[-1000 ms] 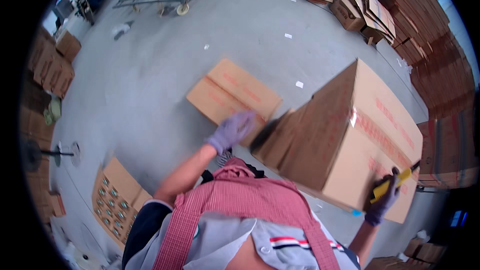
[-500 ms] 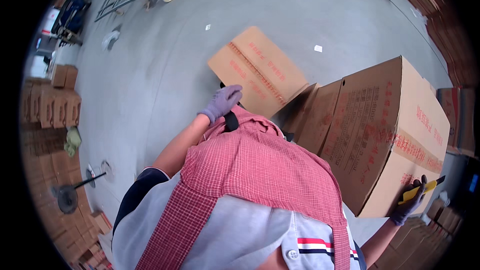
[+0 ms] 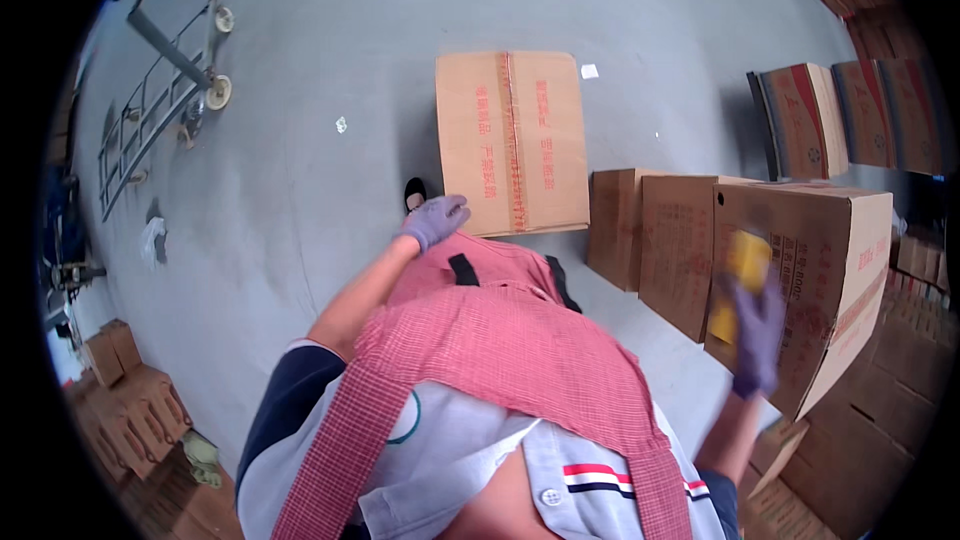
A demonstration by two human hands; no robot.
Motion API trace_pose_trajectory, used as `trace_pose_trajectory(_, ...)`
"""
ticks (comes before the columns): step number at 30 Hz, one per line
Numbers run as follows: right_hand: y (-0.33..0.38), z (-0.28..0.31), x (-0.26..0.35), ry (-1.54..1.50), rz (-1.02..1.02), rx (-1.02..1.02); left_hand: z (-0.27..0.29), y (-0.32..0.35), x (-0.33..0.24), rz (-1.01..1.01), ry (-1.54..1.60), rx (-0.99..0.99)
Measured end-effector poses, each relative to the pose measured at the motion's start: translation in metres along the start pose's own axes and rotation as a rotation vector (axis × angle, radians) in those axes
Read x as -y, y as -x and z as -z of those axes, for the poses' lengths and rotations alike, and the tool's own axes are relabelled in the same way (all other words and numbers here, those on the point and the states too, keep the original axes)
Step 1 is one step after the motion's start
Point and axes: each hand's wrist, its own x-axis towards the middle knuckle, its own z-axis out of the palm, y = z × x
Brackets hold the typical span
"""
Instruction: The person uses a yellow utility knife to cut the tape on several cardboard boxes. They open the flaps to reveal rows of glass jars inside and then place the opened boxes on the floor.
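My left hand (image 3: 435, 221), in a purple glove, hovers by the near left corner of a taped cardboard box (image 3: 545, 140). Its fingers are loosely extended and nothing shows in them; whether they touch the cardboard I cannot tell. At the right, my gloved right hand (image 3: 757, 325) is closed on a yellow utility knife (image 3: 749, 258), both smeared by motion. Hand and knife are in front of a large carton (image 3: 850, 275) with red tape on its side. The taped box lies ahead of me, its red-printed face and tape seam upward.
More cartons (image 3: 675, 250) stand in a row between the taped box and the large one. Upright cartons (image 3: 800, 120) with red bands are farther right. A metal trolley (image 3: 165, 65) is at the far left. Stacked brown cardboard (image 3: 140, 415) fills the lower left.
My view has turned right, so the taped box appears straighter. My right hand has swung inward with the knife, from the large carton's outer side to its near face. The left hand stays near the box.
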Motion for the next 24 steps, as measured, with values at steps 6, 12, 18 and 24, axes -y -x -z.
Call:
trace_pose_trajectory(6, -0.067, -0.188, -0.045, -0.13, -0.056, 0.282, 0.112, -0.039, 0.03, 0.033, 0.092, 0.103)
trace_pose_trajectory(12, -0.143, -0.296, -0.142, 0.214, -0.224, 0.329, 0.139, -0.099, 0.097, 0.145, 0.017, 0.237)
trace_pose_trajectory(18, -0.191, -0.34, -0.207, 0.407, -0.116, 0.175, 0.091, -0.272, 0.139, -0.043, -0.242, 0.282)
trace_pose_trajectory(24, -0.304, -0.407, -0.249, 0.552, -0.266, 0.261, 0.051, -0.479, 0.169, -0.173, -0.767, 0.017)
